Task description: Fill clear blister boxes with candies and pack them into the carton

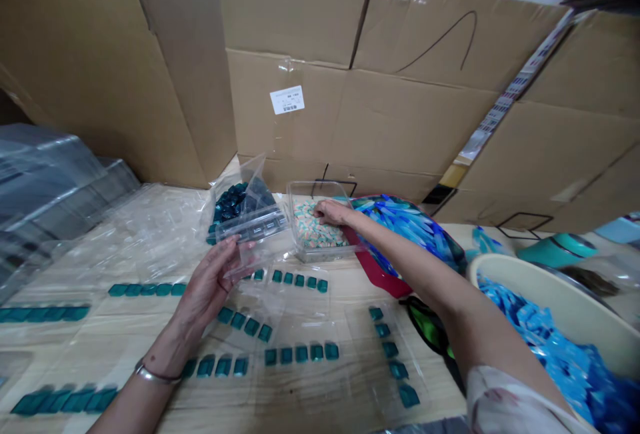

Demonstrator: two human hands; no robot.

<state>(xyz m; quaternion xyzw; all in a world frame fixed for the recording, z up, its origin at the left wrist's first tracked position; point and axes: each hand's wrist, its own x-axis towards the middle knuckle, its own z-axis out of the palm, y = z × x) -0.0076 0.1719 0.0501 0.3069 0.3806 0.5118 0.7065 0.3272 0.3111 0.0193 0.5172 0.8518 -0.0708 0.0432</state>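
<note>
My left hand [213, 281] holds a clear plastic tray [257, 224] by its near left edge, tilted above the table. Its moulded slots catch the light. My right hand [333, 212] reaches into a clear plastic box [320, 255] of small pale pink, white and mint pieces [317, 234]. The fingers are bent together down among the pieces, and their tips are hidden. Just behind the held tray, an open clear bag [255, 184] contains dark teal pieces [230, 204]. Below my hands lie several clear trays [303, 334], each with a row of teal square pieces [301, 354].
Loose clear plastic packaging [160, 227] spreads at left beside stacked clear containers [55, 181]. A red tray [383, 277] of blue slender pieces [405, 227] sits under my right forearm. At right stand a cream tub [480, 267] with blue packets and a teal bottle [555, 251]. Cardboard [310, 114] walls the back.
</note>
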